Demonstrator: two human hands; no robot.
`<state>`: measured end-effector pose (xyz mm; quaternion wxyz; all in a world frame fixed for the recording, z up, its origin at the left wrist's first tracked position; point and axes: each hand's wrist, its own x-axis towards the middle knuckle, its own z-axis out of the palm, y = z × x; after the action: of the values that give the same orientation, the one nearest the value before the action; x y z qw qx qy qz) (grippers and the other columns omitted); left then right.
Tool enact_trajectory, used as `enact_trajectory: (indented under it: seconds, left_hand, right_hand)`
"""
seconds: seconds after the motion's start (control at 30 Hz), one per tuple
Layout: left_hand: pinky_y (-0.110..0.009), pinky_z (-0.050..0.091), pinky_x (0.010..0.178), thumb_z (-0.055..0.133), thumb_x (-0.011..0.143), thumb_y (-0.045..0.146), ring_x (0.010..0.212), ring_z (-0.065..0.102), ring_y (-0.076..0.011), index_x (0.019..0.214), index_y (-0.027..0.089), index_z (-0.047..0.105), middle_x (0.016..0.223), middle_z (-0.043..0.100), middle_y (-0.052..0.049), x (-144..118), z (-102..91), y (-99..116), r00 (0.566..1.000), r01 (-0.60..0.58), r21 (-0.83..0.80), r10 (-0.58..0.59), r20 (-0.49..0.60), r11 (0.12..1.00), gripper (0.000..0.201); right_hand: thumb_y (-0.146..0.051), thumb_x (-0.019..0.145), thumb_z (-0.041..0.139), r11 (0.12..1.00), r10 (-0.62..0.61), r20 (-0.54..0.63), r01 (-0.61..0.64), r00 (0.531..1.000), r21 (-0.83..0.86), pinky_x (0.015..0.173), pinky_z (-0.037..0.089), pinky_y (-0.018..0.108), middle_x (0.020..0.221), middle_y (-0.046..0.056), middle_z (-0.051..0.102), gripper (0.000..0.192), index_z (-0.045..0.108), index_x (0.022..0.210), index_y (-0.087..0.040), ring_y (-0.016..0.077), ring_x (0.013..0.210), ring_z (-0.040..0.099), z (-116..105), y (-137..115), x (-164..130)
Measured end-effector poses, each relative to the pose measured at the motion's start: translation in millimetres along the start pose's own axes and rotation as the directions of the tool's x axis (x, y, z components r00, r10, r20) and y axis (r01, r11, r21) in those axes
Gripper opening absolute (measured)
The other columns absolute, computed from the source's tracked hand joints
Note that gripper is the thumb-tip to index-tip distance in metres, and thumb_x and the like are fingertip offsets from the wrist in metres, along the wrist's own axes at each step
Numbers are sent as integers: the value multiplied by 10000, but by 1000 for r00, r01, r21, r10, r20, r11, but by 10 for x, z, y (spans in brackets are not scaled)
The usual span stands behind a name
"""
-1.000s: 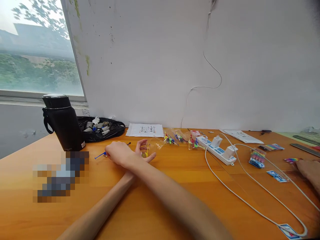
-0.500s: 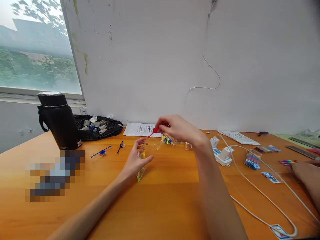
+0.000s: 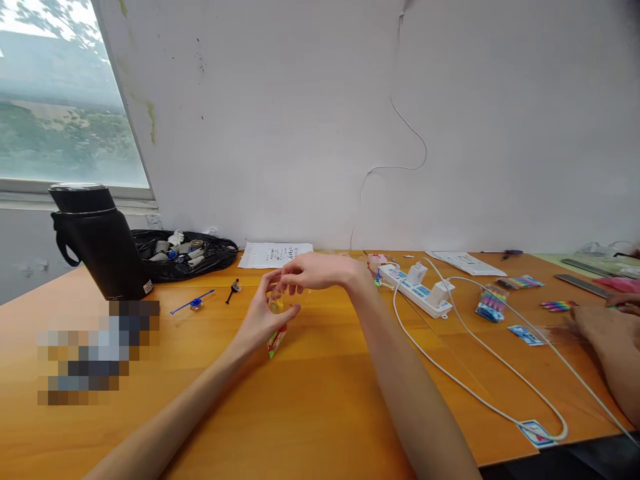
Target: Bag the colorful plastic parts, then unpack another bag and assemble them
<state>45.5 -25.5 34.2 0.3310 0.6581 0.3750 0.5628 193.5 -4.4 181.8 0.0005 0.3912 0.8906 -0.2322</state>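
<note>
My left hand (image 3: 263, 313) is closed around a small clear plastic bag (image 3: 276, 343), held upright just over the table. Yellow, green and red plastic pieces show through the bag, the red low down beside the green. At the bag's mouth is my right hand (image 3: 313, 272), its fingers bent down and together, touching or nearly touching the left fingertips. Whatever those fingers pinch is hidden. To the left on the table lie a blue stick-like plastic piece (image 3: 195, 303) with a round clear part and a similar black piece (image 3: 233, 291).
A black flask (image 3: 103, 247) and an open black plastic bag (image 3: 200, 263) stand at the back left. Right of my hands are a white power strip (image 3: 420, 293) with cables, a packet (image 3: 493, 303) and small colourful bags (image 3: 377, 267). A co-worker's hand (image 3: 600, 333) is at the far right.
My right hand has come down and left to the bag's mouth. The red piece it pinched now shows low in the bag. The camera view has turned slightly right.
</note>
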Motion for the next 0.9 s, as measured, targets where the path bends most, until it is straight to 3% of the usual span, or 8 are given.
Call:
enact_trajectory:
  seconds: [0.13,0.23,0.4,0.67,0.77,0.9]
  left_hand:
    - [-343,450,944,701,780,262,1057,590,-190,1227,246,492,1141,600,-43,-1,-6,23,1000,21,7,-21,-20,1000,494]
    - [-338,448,945,705,774,268,1034,593,-184,1209,239,490,1124,593,-38,9,-16,13,1000,14,9,-14,-27,1000,486]
    - [-380,418,1012,755,719,271,1154,559,-232,1292,242,414,1273,542,-86,5,-18,-68,995,93,25,-94,15,995,667]
    - [-365,450,935,717,738,256,987,614,-191,1299,236,383,1221,568,-78,-9,-5,-213,980,185,13,-186,70,983,653]
    - [-357,418,989,717,740,255,1060,599,-193,1290,245,409,1288,540,-84,-16,9,-282,980,195,-16,-194,54,981,630]
    - [-380,407,1013,754,707,264,1121,585,-229,1253,220,465,1234,587,-94,-10,61,-373,984,175,-93,-172,41,980,619]
  right_hand:
    - [-403,896,543,999,-39,-12,39,999,-1,598,411,232,895,33,751,290,750,900,-198,157,803,648,45,-9,81]
    - [-322,857,600,997,-79,7,79,997,-12,591,401,222,840,32,742,200,733,845,-173,137,747,634,78,12,141]
    - [-263,862,563,996,-63,-162,52,985,-73,557,373,225,837,40,730,171,699,854,-159,124,696,606,23,-5,81]
    - [-290,887,563,995,-27,-293,-2,956,-98,606,396,244,981,51,720,172,701,907,-190,150,783,616,-39,-4,-36]
    - [-306,936,518,995,-15,-423,-30,906,-98,659,414,246,1027,55,715,198,684,967,-203,155,825,623,-27,-24,-6]
    - [-295,1002,407,991,-92,-628,12,773,-130,723,416,250,1018,57,707,250,636,1053,-206,153,867,623,158,-200,207]
